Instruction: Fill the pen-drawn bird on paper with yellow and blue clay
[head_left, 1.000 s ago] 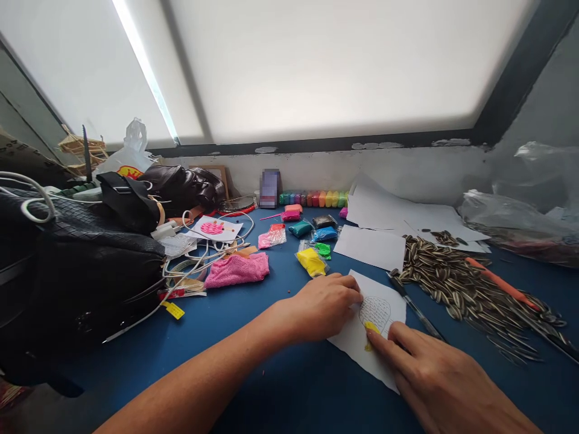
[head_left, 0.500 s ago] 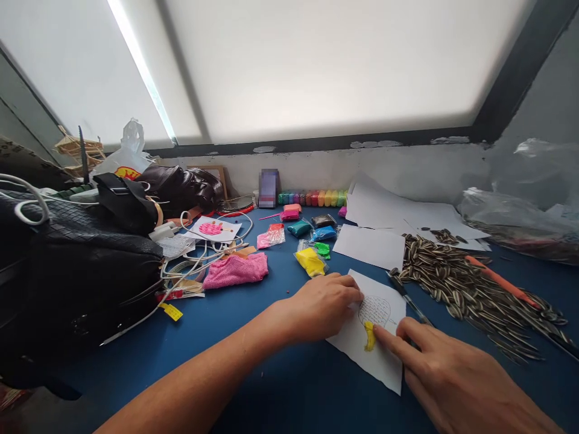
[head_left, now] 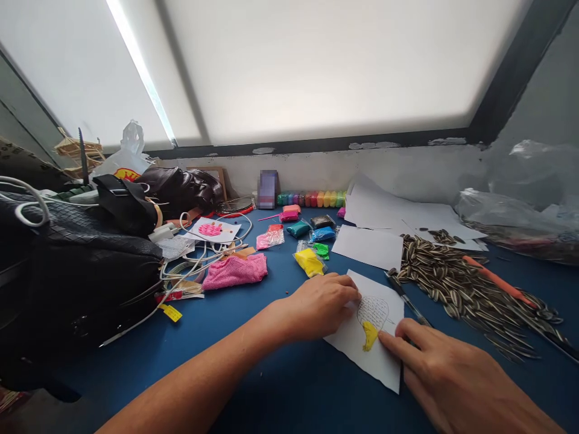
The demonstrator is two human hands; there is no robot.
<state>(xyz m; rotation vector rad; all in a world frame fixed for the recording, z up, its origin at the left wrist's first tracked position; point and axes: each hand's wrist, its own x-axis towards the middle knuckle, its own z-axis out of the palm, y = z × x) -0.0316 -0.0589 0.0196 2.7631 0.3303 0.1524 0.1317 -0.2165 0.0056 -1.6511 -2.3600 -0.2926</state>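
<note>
A torn-edged sheet of white paper lies on the blue table and bears a pen-drawn rounded shape filled with small marks. Yellow modelling clay is spread in a curved strip just below that shape. My left hand rests over the sheet's left edge, fingers loosely bent and pressing it down. From the right, my right hand reaches over the paper, its index finger extended with the tip at the clay's right edge. Its other fingers are bent and partly hidden. Beyond the sheet sits an opened packet of yellow clay.
Sunflower seeds are heaped at right beside a pen and an orange-handled tool. More clay packets and blank paper lie behind. To the left are a pink cloth, white cables and a black bag.
My right index fingertip has shifted slightly right and down along the clay. The yellow strip looks wider and flatter. My left hand stays in place on the paper.
</note>
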